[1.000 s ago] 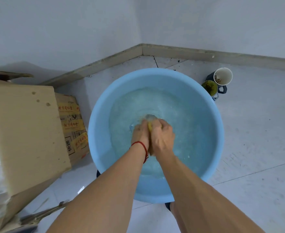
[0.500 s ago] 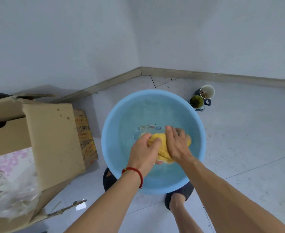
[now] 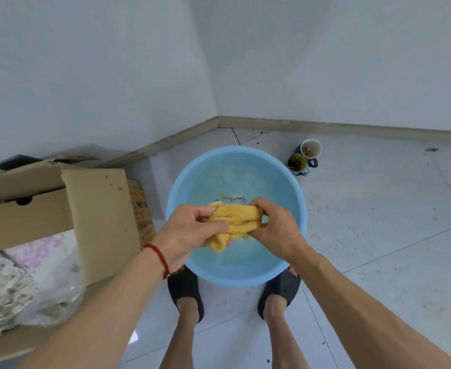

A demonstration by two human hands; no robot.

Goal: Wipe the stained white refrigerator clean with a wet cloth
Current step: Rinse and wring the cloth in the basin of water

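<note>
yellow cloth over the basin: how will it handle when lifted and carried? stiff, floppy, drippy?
Likely floppy: the yellow cloth bunches and folds between the left hand and right hand, one end sagging below the grip. Probably heavy for its size and drippy, since it hangs over the water-filled blue basin. Unlikely to slip; its surface looks nubby.

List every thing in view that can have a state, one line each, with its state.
yellow cloth: bunched, held over the basin by both hands.
left hand: grips the cloth's left end.
right hand: grips the cloth's right end.
blue basin: on the floor, holds water.
cardboard box: open, flap hanging down.
white cup: upright, something brown inside.
green-filled cup: upright beside the white cup.
</note>
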